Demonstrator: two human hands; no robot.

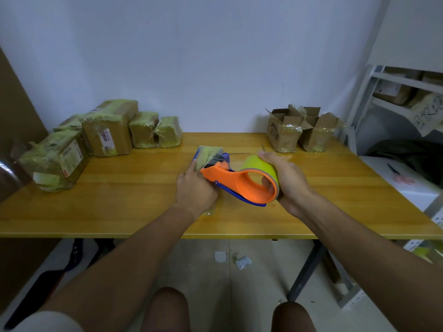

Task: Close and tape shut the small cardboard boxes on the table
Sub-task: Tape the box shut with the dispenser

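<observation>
A small cardboard box [209,154], wrapped in yellow-green tape, lies at the middle of the wooden table [119,207]. My left hand [195,189] grips its near end, and most of the box is hidden under the hand. My right hand [286,180] holds an orange and blue tape dispenser [239,183] by its yellow-green roll [260,166], fingers curled through the core. The dispenser's blade end rests on top of the box. Two open, untaped boxes [284,134] [318,135] stand at the back right.
Several taped boxes [107,133] are piled along the back left against the wall. A metal shelf [395,97] with cartons stands at the right, and a white surface [412,188] with a pen lies beside the table. Scraps lie on the floor below.
</observation>
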